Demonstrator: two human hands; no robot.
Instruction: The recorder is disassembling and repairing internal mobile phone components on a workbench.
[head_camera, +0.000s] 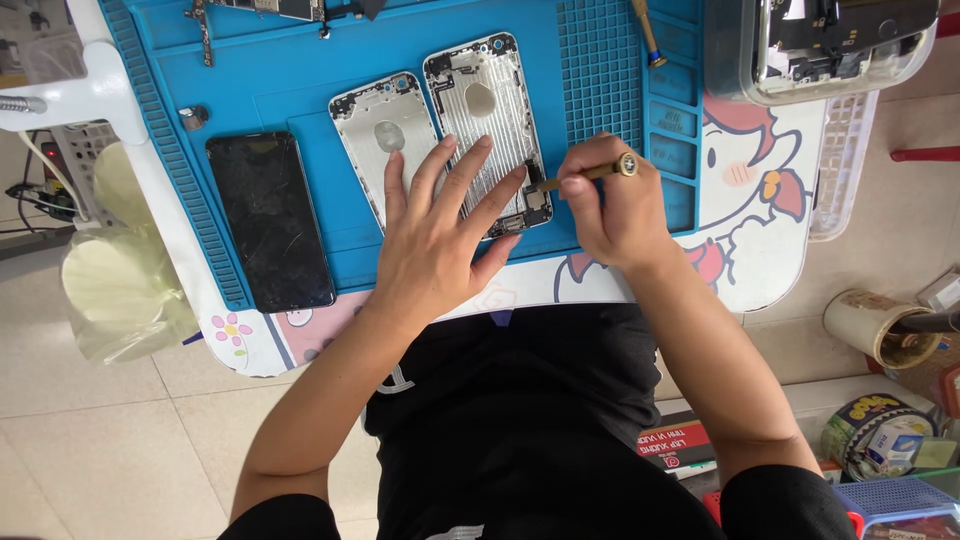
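The left hand (440, 225) lies flat, fingers spread, over two silver phone housings (487, 110) on the blue mat (290, 80). Just beside it, the right hand (612, 205) grips a screwdriver (590, 174) (tip at the nearer housing's lower corner).

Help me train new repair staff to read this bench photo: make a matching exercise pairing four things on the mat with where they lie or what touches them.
Things:
1. black phone screen
2. larger silver phone housing
3. smaller silver phone housing
4. screwdriver

Places:
A. held in the right hand
B. lies between the other two phone parts
C. far left on the blue mat
D. under the left hand fingertips, tool tip at its lower edge

Pairs: 1-C, 2-D, 3-B, 4-A
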